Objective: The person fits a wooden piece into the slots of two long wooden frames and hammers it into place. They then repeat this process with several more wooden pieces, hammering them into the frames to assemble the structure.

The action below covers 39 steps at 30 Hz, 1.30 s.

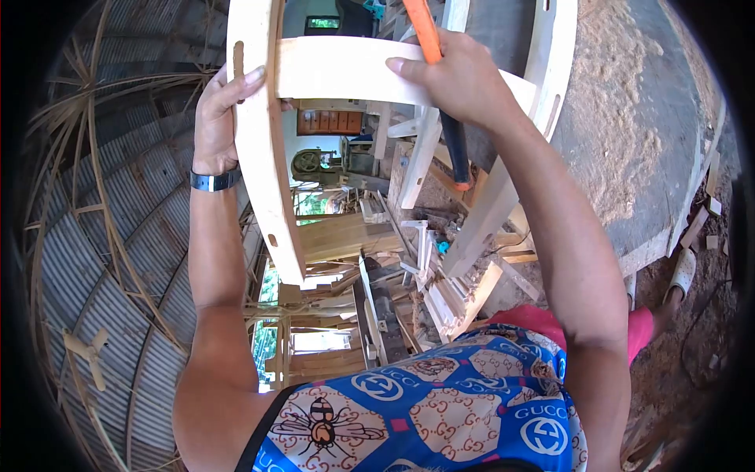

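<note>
Shirt [440, 409], left hand [220, 118] clasping wooden frame [271, 185], right hand [464, 82] gripping orange tool [421, 27], tip cropped

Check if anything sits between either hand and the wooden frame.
Left hand: nothing, it grips the wooden frame upright directly. Right hand: it holds an orange-handled tool, which crosses the cross rail under the palm, so the tool appears to sit between hand and rail.
</note>
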{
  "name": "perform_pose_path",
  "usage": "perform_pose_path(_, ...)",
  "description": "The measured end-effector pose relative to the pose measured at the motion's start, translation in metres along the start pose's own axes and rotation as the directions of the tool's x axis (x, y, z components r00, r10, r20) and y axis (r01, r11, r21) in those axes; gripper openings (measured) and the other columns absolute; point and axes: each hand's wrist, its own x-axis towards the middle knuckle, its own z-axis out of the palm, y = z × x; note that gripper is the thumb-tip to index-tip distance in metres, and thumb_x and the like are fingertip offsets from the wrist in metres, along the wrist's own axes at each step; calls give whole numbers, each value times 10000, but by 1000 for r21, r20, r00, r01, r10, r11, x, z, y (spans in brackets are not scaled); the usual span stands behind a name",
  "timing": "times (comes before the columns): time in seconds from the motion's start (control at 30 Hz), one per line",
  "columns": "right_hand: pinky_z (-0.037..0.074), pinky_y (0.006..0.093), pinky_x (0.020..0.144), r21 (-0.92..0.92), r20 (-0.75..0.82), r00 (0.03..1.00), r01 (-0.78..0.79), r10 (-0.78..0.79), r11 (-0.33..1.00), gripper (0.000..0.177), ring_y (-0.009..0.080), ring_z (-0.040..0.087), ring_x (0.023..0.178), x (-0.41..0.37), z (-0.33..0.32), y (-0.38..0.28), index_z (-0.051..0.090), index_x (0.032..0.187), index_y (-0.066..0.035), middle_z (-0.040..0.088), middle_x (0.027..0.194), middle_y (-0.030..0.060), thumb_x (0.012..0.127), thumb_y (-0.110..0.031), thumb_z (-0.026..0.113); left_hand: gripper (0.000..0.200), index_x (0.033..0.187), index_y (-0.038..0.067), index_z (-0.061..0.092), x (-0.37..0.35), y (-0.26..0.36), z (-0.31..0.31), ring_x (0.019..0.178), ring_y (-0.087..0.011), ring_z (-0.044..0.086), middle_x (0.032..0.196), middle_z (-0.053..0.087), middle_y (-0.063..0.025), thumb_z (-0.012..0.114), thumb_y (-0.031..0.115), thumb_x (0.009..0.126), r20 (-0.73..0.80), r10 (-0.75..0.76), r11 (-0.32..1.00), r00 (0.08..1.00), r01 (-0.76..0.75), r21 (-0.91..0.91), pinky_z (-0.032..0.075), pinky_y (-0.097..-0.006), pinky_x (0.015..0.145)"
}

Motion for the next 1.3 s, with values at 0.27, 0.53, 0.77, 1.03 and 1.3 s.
perform_pose_path(0.27,434,482,898,-6,6,1000,0,0,1000,405,283,646,604,-1,7,4,648,830,-77,610,579,81,923,-470,619,576,1220,-127,528,-1,3,5,675,-218,736,862,709,-199,691,304,874,-21,15,994,1000,-13,110,645,-289,627)
perform_pose_path(0.53,432,496,889,4,-13,1000,26,-26,1000,396,338,668,690,-1,5,1,663,895,-46,659,672,131,919,-440,632,561,1212,-130,522,0,4,6,650,-200,724,866,704,-191,694,283,873,-51,3,994,999,2,107,633,-278,603)
perform_pose_path(0.77,473,481,867,36,143,981,-137,130,990,428,383,677,792,2,-9,-15,672,939,1,672,734,176,881,-423,684,594,1286,-59,502,1,4,1,773,-121,671,998,657,-119,751,250,844,6,32,996,999,-33,86,600,-282,699)
perform_pose_path(1.03,527,316,597,-159,9,978,-205,209,966,304,176,690,647,37,-72,-132,613,1070,57,678,689,120,938,-208,683,583,1264,-37,548,17,-37,-28,985,-130,609,1082,637,-61,805,209,802,-76,170,982,982,-162,98,484,-284,887)
perform_pose_path(1.3,518,403,589,-693,406,890,449,-210,565,319,262,665,619,140,-123,-257,696,951,-21,640,664,133,838,-307,777,610,1283,-52,558,14,-27,-24,1035,-176,622,1151,666,-127,815,174,777,-75,186,982,980,-181,61,470,-307,943)
